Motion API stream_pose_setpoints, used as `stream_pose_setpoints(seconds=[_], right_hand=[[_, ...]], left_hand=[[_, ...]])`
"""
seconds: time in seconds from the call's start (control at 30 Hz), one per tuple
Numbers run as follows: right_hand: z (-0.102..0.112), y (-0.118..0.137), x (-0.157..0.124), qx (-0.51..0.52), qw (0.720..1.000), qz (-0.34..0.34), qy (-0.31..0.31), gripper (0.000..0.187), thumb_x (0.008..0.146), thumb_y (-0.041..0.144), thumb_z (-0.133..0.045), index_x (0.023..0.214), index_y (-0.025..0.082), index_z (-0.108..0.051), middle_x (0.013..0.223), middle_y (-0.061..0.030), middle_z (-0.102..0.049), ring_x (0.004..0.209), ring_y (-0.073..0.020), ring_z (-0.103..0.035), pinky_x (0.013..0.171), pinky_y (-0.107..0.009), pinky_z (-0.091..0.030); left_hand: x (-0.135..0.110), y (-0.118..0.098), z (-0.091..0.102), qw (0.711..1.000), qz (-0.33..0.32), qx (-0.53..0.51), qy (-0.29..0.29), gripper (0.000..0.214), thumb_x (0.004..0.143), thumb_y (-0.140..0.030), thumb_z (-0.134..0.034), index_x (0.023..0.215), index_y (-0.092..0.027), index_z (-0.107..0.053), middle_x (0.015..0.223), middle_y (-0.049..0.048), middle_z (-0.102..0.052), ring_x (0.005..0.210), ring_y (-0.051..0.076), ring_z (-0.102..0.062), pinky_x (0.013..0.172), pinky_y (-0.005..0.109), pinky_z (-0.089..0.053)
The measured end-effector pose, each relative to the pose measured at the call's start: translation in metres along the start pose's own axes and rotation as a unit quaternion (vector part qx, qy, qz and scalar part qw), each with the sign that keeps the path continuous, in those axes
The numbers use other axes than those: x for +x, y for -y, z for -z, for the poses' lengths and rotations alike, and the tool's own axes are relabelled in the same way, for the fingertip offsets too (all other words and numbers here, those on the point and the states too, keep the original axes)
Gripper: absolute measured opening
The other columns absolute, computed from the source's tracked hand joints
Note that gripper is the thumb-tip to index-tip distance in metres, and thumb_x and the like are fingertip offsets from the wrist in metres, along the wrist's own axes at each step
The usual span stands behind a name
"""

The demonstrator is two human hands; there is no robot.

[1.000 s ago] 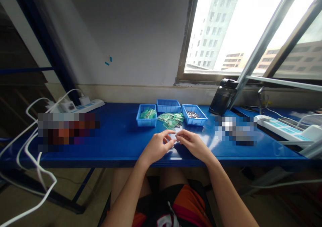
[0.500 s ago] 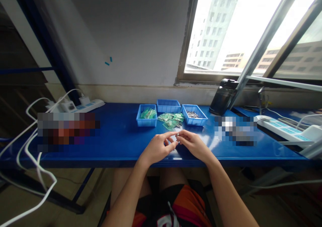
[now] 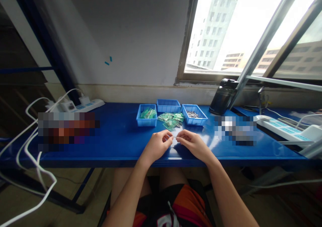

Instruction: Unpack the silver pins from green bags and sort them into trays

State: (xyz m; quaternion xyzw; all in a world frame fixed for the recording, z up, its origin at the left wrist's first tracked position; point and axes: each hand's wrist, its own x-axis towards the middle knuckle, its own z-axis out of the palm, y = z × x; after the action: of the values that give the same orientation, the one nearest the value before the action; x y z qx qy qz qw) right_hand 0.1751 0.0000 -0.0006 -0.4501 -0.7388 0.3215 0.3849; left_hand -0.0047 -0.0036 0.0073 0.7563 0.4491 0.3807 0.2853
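Note:
Over the front part of the blue table, my left hand (image 3: 158,145) and my right hand (image 3: 190,141) face each other with a small gap between their fingertips. A small, thin metal piece (image 3: 174,137) spans that gap, pinched at each end by a thumb and fingers. Its exact kind is too small to make out, and its ends are hidden by the fingertips. Just beyond the hands lies a pile of green plastic packets (image 3: 171,120), with some dark slim parts at its right edge.
Behind the hands stand a blue bin of green packets (image 3: 147,122), another blue bin (image 3: 168,105) at the back, and a blue bin of small metal parts (image 3: 195,120). A black bottle (image 3: 223,98) is at the back right. Power strips (image 3: 92,105) with white cables (image 3: 54,180) lie left and right.
My fingertips have drawn apart slightly, the left ones moving left. The small metal piece now shows as a thin line between them; before, a round end showed at the right fingertips.

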Motion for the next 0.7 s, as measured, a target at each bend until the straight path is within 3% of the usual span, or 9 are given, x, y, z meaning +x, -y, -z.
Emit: stream_pose_setpoints(seconds=[0.33, 0.7], right_hand=[[-0.0002, 0.0012, -0.0021, 0.0, 1.0, 0.018, -0.006, 0.019, 0.084, 0.037, -0.053, 0.083, 0.018, -0.059, 0.068, 0.0, -0.059, 0.065, -0.0139, -0.054, 0.06, -0.023, -0.042], [-0.0003, 0.0017, 0.001, -0.058, 0.998, 0.014, -0.005, 0.017, 0.083, 0.032, -0.054, 0.081, 0.018, -0.063, 0.068, 0.0002, -0.062, 0.063, -0.0135, -0.054, 0.059, -0.023, -0.04]], left_hand=[[0.0051, 0.0023, -0.0029, 0.998, 0.002, 0.056, 0.025, 0.018, 0.078, -0.026, -0.05, 0.081, -0.018, -0.065, 0.071, 0.001, -0.065, 0.066, 0.014, -0.057, 0.06, 0.023, -0.039], [0.0024, 0.0023, -0.001, 1.0, 0.004, -0.014, 0.012, 0.012, 0.079, -0.028, -0.05, 0.079, -0.018, -0.057, 0.07, -0.001, -0.061, 0.066, 0.012, -0.056, 0.061, 0.021, -0.041]])
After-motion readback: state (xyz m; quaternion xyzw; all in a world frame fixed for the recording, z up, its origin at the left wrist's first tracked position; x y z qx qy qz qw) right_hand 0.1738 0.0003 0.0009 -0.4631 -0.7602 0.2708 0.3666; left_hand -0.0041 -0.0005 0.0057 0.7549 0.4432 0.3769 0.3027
